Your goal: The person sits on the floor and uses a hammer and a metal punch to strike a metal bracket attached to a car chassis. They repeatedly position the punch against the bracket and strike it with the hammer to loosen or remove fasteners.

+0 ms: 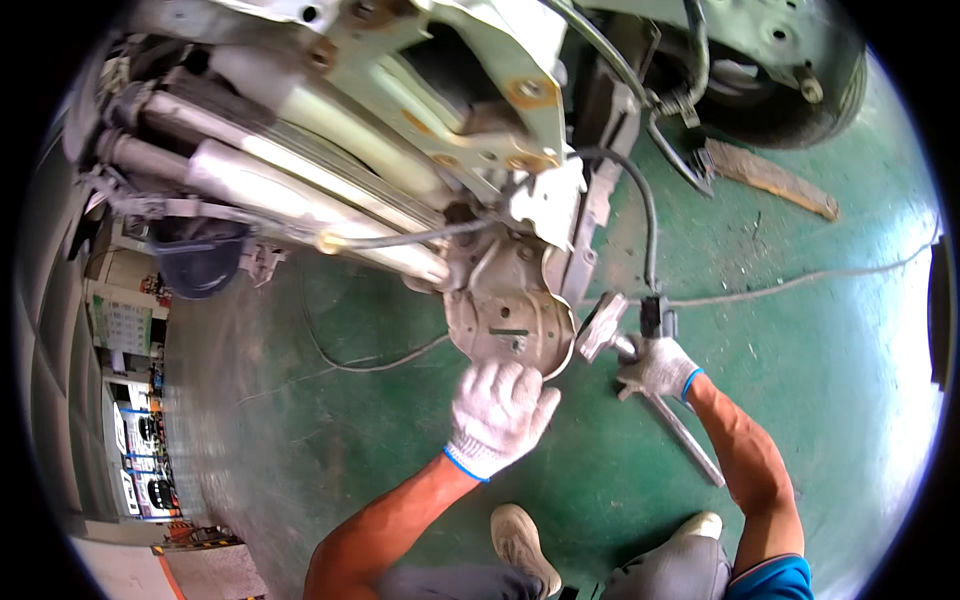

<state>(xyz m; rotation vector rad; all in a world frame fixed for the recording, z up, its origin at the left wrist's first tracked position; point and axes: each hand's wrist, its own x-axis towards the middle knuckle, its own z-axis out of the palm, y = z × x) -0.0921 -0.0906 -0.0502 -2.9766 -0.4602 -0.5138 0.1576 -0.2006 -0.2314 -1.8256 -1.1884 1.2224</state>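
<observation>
Several left fingers (505, 382) clasp a metal bracket (480, 325); right fingers (645, 374) grip a hammer (601, 327).

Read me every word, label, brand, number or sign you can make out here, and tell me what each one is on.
No text can be read with certainty.
Green-and-white sheet, far left: printed lines, too small and blurred to read.
White panels below it: too small to tell whether they carry text.
Metal part by the left hand: no lettering can be made out.
Hammer in the right hand: none can be made out.
</observation>
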